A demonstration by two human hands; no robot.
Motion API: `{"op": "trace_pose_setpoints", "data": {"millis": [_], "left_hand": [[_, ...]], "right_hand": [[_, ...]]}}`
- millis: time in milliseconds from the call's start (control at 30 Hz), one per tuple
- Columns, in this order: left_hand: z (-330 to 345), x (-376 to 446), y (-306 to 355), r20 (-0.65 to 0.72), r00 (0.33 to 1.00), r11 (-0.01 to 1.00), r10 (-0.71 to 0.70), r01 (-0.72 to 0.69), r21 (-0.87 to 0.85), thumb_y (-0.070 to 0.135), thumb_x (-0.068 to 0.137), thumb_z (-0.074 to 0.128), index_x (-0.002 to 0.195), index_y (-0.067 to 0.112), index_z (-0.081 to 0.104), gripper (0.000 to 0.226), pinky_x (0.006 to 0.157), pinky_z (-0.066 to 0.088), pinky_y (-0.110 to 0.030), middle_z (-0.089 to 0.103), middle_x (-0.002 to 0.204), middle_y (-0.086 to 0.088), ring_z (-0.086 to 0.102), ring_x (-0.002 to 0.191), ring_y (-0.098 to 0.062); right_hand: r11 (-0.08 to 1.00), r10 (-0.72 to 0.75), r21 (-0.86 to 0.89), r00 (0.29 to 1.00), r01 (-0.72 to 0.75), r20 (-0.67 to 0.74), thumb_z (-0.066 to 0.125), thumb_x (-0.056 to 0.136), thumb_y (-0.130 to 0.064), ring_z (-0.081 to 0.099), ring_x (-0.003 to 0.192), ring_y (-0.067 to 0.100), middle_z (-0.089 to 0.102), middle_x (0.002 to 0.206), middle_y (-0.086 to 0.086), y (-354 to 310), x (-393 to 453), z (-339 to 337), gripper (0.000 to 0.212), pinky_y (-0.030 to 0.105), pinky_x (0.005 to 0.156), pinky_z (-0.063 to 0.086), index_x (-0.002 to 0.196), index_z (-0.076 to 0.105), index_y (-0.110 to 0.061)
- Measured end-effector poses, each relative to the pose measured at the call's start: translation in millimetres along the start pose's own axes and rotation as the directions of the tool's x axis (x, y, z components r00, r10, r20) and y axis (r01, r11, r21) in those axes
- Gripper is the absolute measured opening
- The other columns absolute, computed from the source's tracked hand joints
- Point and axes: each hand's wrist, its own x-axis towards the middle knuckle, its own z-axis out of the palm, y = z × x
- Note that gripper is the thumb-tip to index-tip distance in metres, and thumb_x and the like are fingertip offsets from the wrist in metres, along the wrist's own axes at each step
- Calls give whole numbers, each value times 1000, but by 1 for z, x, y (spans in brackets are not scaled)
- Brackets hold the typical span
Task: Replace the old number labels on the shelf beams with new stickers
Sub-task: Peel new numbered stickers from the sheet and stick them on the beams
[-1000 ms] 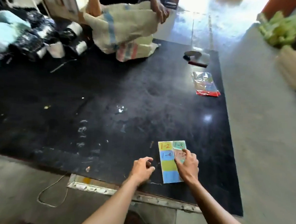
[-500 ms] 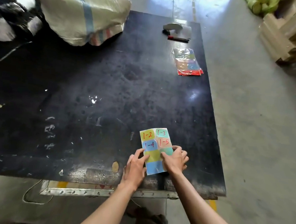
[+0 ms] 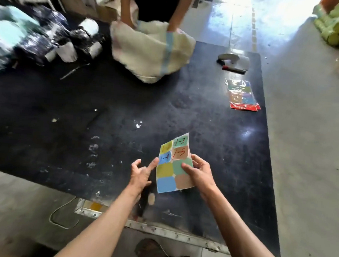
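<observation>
A sheet of coloured stickers (image 3: pixel 171 167) with red handwritten numbers such as 1-3, 1-4 and 1-5 is lifted off the black table (image 3: pixel 86 124), bent along its length. My right hand (image 3: pixel 198 174) grips the sheet at its right edge, thumb on the green sticker. My left hand (image 3: pixel 140 174) is beside the sheet's left edge with fingers spread, a fingertip touching or nearly touching it. No shelf beam is in view.
A packet of more stickers (image 3: pixel 242 94) lies at the table's right side, with a red marker (image 3: pixel 233 69) and a tape dispenser (image 3: pixel 228 57) behind it. Another person handles a woven sack (image 3: pixel 151 50) at the far edge. Wrapped bundles (image 3: pixel 32 36) fill the far left.
The sticker sheet was lying flat on the table under both hands; now my right hand has lifted it and my left hand has come off it, fingers spread.
</observation>
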Motion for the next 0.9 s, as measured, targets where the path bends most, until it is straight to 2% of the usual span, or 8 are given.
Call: {"op": "trace_pose_setpoints", "data": {"millis": [100,133,200,333,433,567,700,900], "left_hand": [[-38,-15,44,162,987,975,-6,42,-217,62,39,90,145,16,42,125,100,48,-46,61,134,-15,60,120,-31],[-54,-23,58,186,982,968,46,3,-252,63,29,92,136,15,54,123,100,50,-46,67,127,-14,65,112,-30],[-77,-34,78,182,969,941,166,-101,-324,53,37,95,127,11,64,104,100,50,-53,70,122,-17,67,104,-33],[-134,-57,99,-152,937,872,314,-348,-344,21,59,88,117,10,67,63,85,59,-54,73,117,-19,73,95,-32],[-174,-83,102,-317,870,836,378,-468,-287,21,54,94,104,17,72,56,68,62,-37,79,101,-8,77,88,-23],[-229,-125,96,-562,742,790,366,-567,-234,14,57,91,105,10,71,53,68,63,-39,80,96,-8,77,84,-26],[-285,-175,83,-712,618,766,333,-618,-179,5,68,86,99,11,72,35,67,63,-31,80,89,-5,76,80,-20],[-348,-261,60,-837,482,743,258,-653,-147,3,66,86,95,11,73,33,72,63,-40,80,91,-11,76,80,-28]], "right_hand": [[998,-60,39,980,53,192,63,92,-5,74,94,25,77,106,5,-33,1,39,25,39,81,61,107,71,-23],[997,-79,33,964,73,252,62,92,-5,74,96,26,76,107,5,-42,2,55,26,40,82,61,109,71,-22],[994,-103,3,932,108,346,62,92,-6,74,97,26,76,108,4,-59,1,81,26,41,83,61,110,70,-23],[978,-157,-35,840,204,520,64,90,-6,75,92,20,77,103,-1,-88,-7,140,26,32,72,61,106,70,-25],[950,-194,-68,744,306,640,65,89,-8,75,91,17,76,102,-4,-102,-17,185,26,36,73,63,107,68,-27],[916,-214,-41,572,400,792,65,88,-1,74,93,17,73,106,2,-118,-39,249,38,35,75,62,117,60,-26],[878,-279,76,377,473,883,64,91,-6,73,94,20,72,104,7,-131,-76,316,42,32,81,60,126,53,-27],[743,-441,291,115,603,890,69,90,-14,66,69,8,67,98,9,-144,-148,409,48,23,62,55,132,51,-30]]}}
